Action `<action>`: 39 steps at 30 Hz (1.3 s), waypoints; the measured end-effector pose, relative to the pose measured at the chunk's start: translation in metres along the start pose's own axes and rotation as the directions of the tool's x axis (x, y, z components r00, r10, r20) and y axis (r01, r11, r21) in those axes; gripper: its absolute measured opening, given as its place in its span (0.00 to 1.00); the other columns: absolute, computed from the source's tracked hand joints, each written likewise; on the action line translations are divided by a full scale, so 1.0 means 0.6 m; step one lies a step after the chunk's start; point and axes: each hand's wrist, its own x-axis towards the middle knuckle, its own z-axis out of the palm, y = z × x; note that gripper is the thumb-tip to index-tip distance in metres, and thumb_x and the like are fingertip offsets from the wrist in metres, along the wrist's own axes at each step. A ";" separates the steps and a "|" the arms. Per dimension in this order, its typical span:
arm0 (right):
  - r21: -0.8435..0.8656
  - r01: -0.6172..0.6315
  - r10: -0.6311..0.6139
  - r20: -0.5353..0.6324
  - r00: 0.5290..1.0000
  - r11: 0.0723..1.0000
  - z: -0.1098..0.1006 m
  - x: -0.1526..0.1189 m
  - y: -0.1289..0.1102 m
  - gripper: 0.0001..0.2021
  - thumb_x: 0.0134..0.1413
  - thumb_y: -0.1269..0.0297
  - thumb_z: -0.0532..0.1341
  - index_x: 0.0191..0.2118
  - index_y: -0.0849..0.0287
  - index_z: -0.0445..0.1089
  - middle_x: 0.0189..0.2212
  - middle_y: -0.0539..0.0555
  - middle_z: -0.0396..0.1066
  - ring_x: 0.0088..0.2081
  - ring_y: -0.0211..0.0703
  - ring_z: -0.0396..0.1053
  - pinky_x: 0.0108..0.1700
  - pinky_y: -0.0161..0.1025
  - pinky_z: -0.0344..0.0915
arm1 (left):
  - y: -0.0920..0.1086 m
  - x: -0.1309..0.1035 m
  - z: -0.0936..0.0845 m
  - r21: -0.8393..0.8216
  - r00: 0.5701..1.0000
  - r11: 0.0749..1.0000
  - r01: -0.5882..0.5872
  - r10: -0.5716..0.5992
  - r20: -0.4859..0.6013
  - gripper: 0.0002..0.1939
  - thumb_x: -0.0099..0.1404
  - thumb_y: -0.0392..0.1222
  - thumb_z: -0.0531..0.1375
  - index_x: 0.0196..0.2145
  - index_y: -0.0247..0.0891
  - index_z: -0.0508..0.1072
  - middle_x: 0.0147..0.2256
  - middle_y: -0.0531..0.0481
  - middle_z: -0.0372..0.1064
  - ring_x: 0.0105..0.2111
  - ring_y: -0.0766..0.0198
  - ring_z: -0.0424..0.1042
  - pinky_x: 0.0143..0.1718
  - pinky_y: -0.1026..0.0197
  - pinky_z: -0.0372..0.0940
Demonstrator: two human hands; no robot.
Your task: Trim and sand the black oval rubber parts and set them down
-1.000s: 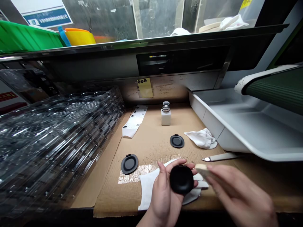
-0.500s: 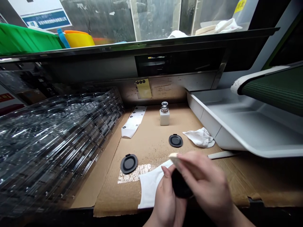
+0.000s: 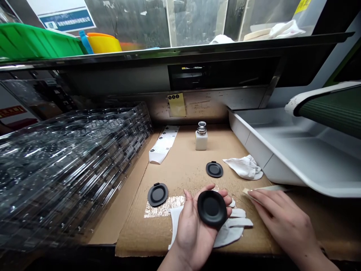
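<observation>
While my left hand [image 3: 194, 234] lies palm up above the near edge of the brown cardboard sheet [image 3: 184, 171], a rounded matte-black disc with a shallow hollow [image 3: 212, 208] rests across its palm and fingers. That hand is spread mostly open, fingers slightly curled under the disc, thumb standing clear of it. To its right, well apart from the disc, my right hand [image 3: 284, 218] is pinched closed, fingertips and thumb gripping a small cream-coloured pad [image 3: 246, 191]. A white fabric glove [image 3: 231, 230] lies beneath my left hand at the sheet's near edge. Two dark-grey round pieces with small tabs lie flat beyond: one [image 3: 157, 194] toward the left edge, the other [image 3: 214, 169] nearer the middle. A square white bottle with a metal top [image 3: 201, 141] stands upright near the far edge; a white printed label strip [image 3: 163, 145] lies toward the far left corner.
</observation>
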 end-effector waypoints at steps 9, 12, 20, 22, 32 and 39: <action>0.134 0.119 -0.135 0.118 0.984 0.984 0.005 0.012 -0.029 0.08 0.55 0.62 0.54 0.39 0.54 0.69 0.40 0.53 0.70 0.40 0.43 0.67 0.42 0.42 0.65 | -0.004 -0.006 0.003 0.063 0.999 0.998 -0.023 0.020 0.046 0.24 0.64 0.54 0.46 0.47 0.32 0.64 0.41 0.36 0.70 0.43 0.53 0.69 0.53 0.50 0.52; 0.252 0.073 -0.083 0.028 0.996 0.965 -0.005 0.019 -0.031 0.08 0.56 0.63 0.54 0.40 0.55 0.68 0.38 0.53 0.69 0.41 0.43 0.67 0.43 0.41 0.65 | -0.006 -0.006 0.002 0.159 0.995 0.982 -0.100 0.096 0.032 0.25 0.64 0.54 0.44 0.44 0.31 0.67 0.40 0.36 0.71 0.44 0.52 0.68 0.52 0.49 0.52; 0.406 0.073 -0.036 -0.098 0.995 0.911 -0.043 0.059 -0.064 0.10 0.53 0.69 0.57 0.42 0.56 0.66 0.36 0.52 0.70 0.40 0.39 0.67 0.41 0.35 0.66 | -0.019 -0.003 -0.011 0.363 0.978 0.911 -0.195 0.153 0.143 0.26 0.65 0.53 0.43 0.43 0.33 0.71 0.41 0.38 0.71 0.43 0.53 0.67 0.48 0.51 0.55; 0.457 0.109 -0.077 -0.088 0.993 0.883 -0.047 0.070 -0.079 0.12 0.52 0.72 0.57 0.44 0.57 0.66 0.36 0.52 0.69 0.41 0.39 0.66 0.41 0.35 0.66 | -0.022 -0.004 -0.011 0.380 0.977 0.902 -0.208 0.169 0.133 0.25 0.65 0.52 0.43 0.43 0.34 0.71 0.42 0.41 0.70 0.44 0.55 0.65 0.47 0.54 0.56; 0.544 0.183 -0.147 -0.110 0.983 0.819 -0.047 0.085 -0.108 0.12 0.52 0.78 0.56 0.42 0.59 0.66 0.35 0.54 0.69 0.38 0.39 0.66 0.37 0.37 0.66 | -0.017 -0.017 -0.014 0.436 0.971 0.868 -0.238 0.194 0.142 0.20 0.65 0.50 0.47 0.43 0.38 0.72 0.42 0.45 0.70 0.45 0.58 0.65 0.48 0.58 0.56; 0.604 0.199 -0.114 -0.176 0.978 0.772 -0.064 0.082 -0.111 0.12 0.50 0.80 0.56 0.39 0.61 0.68 0.32 0.55 0.69 0.35 0.39 0.66 0.33 0.35 0.67 | -0.012 -0.018 -0.028 0.475 0.939 0.825 -0.305 0.178 0.293 0.23 0.53 0.50 0.62 0.46 0.41 0.68 0.42 0.44 0.70 0.46 0.55 0.67 0.49 0.54 0.56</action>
